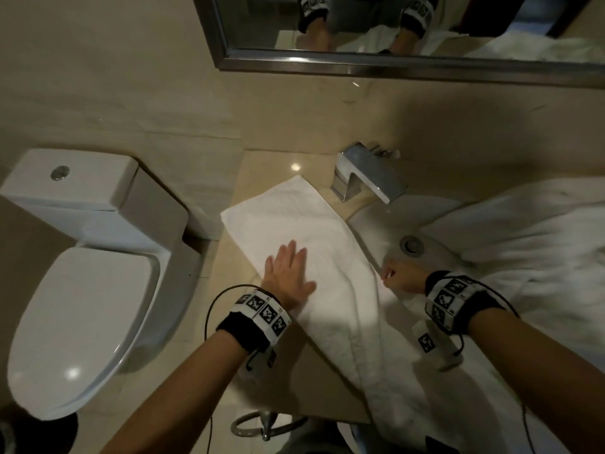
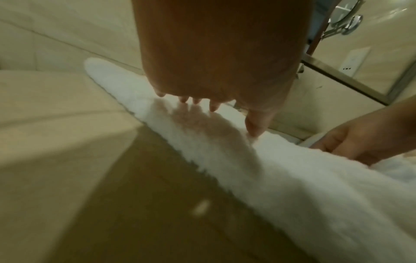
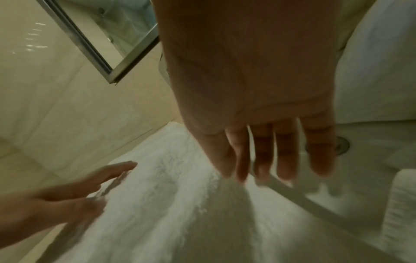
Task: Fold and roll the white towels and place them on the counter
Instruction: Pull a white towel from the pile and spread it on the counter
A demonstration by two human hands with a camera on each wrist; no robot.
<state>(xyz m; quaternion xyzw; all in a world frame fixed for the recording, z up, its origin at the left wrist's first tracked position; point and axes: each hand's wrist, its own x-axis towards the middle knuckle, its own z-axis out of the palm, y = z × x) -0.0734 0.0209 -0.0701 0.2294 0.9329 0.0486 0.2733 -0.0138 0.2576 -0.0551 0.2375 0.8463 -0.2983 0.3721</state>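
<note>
The beige stone surface carries everything here, running from the toilet well out past the left fingers to the sink basin just beyond the right fingers. A framed mirror hangs on the wall far ahead of both hands. A heap of loose white towels lies past the right wrist, covering the far side of the basin. The folded white towel lies as a long strip under and between the two hands, its far end ahead of the left fingertips, its near end trailing back over the surface edge. A chrome faucet stands ahead of the right fingers, the drain just beyond them. The left hand lies flat on the towel, fingers straight and slightly spread, pressing and holding nothing. The right hand sits at the towel's basin-side edge; its fingers point down, nearly straight, tips at the fabric, and whether they pinch it cannot be told.
</note>
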